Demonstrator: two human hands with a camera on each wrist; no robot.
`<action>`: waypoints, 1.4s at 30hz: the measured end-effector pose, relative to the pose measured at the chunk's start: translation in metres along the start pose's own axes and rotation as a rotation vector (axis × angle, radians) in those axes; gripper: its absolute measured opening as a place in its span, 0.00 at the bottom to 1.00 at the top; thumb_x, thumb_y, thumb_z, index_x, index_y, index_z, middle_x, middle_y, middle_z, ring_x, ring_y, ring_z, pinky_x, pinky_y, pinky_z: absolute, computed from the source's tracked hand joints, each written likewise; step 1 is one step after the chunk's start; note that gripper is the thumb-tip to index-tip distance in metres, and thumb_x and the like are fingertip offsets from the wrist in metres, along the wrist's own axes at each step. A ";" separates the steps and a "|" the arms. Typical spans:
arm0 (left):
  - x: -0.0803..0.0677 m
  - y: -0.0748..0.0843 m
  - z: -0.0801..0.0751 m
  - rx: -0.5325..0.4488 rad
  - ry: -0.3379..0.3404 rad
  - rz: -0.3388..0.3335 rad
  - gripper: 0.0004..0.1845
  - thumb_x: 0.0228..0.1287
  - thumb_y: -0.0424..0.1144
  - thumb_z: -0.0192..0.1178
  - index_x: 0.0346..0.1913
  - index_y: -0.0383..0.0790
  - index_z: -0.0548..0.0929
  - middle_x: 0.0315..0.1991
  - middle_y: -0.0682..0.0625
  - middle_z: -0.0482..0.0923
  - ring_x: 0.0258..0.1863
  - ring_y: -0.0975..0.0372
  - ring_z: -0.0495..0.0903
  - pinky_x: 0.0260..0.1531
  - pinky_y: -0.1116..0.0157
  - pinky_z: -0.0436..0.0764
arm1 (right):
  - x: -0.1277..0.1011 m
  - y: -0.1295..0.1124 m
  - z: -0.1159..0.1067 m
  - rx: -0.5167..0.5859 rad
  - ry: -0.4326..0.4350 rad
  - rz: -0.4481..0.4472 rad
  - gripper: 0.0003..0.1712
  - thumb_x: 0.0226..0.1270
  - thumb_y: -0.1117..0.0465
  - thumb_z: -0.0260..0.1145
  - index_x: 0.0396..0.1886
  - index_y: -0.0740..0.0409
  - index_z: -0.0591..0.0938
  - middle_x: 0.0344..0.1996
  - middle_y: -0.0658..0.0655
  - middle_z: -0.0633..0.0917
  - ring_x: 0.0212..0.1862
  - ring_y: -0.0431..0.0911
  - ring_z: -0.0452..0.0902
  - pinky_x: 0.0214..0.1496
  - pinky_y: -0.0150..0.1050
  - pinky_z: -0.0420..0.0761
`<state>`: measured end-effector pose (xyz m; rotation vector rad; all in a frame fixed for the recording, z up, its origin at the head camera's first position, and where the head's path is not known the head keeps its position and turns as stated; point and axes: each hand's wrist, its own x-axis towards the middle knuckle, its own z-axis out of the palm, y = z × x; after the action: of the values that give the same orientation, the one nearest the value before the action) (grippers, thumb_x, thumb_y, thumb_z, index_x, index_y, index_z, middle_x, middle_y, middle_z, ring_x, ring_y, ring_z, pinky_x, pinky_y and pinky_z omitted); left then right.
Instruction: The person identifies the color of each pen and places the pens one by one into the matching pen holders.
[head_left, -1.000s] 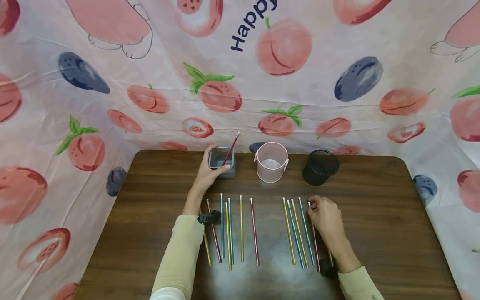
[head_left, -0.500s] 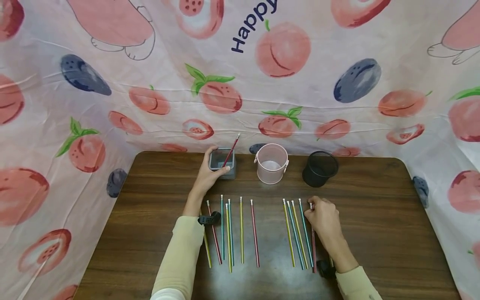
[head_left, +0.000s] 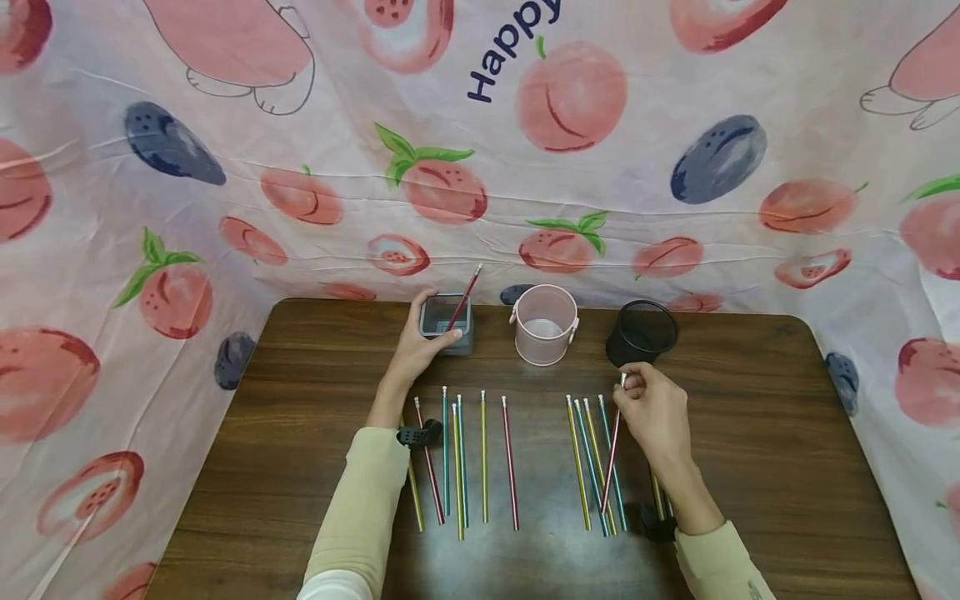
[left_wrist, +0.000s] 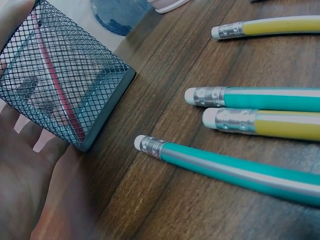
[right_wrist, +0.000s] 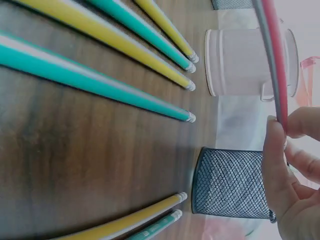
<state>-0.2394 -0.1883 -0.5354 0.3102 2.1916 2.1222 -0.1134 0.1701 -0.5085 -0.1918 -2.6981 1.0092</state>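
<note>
A dark wooden table (head_left: 750, 467) was backed by a fruit-printed cloth (head_left: 675, 100). Bare wood lay at 3 o'clock of the right hand (head_left: 654, 414), which pinched a red pencil (head_left: 611, 458) lifted near the black mesh cup (head_left: 641, 335). The square mesh holder (head_left: 446, 321) was gripped by the left hand (head_left: 415, 350); its fingers were partly hidden.
</note>
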 end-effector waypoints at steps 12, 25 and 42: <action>-0.001 -0.001 0.001 -0.020 0.001 0.022 0.45 0.57 0.25 0.69 0.74 0.34 0.55 0.70 0.26 0.55 0.65 0.31 0.57 0.64 0.36 0.58 | 0.009 -0.018 0.002 0.073 0.044 0.024 0.12 0.57 0.65 0.70 0.42 0.60 0.86 0.27 0.51 0.84 0.28 0.42 0.81 0.29 0.27 0.76; -0.003 -0.003 0.004 -0.033 0.009 0.021 0.45 0.57 0.25 0.69 0.74 0.34 0.55 0.69 0.26 0.55 0.64 0.31 0.57 0.64 0.34 0.55 | 0.032 -0.051 0.007 0.237 0.135 -0.082 0.12 0.55 0.67 0.71 0.42 0.58 0.85 0.27 0.51 0.84 0.28 0.42 0.80 0.29 0.21 0.71; -0.002 -0.003 0.002 -0.069 -0.003 0.022 0.45 0.57 0.24 0.68 0.74 0.33 0.54 0.66 0.22 0.57 0.61 0.28 0.60 0.53 0.59 0.75 | 0.057 -0.082 0.025 0.420 0.183 -0.112 0.14 0.56 0.71 0.71 0.44 0.65 0.84 0.26 0.56 0.85 0.23 0.36 0.79 0.18 0.25 0.76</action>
<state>-0.2374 -0.1872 -0.5385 0.3341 2.1176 2.2013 -0.1784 0.1050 -0.4623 -0.0485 -2.2473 1.4154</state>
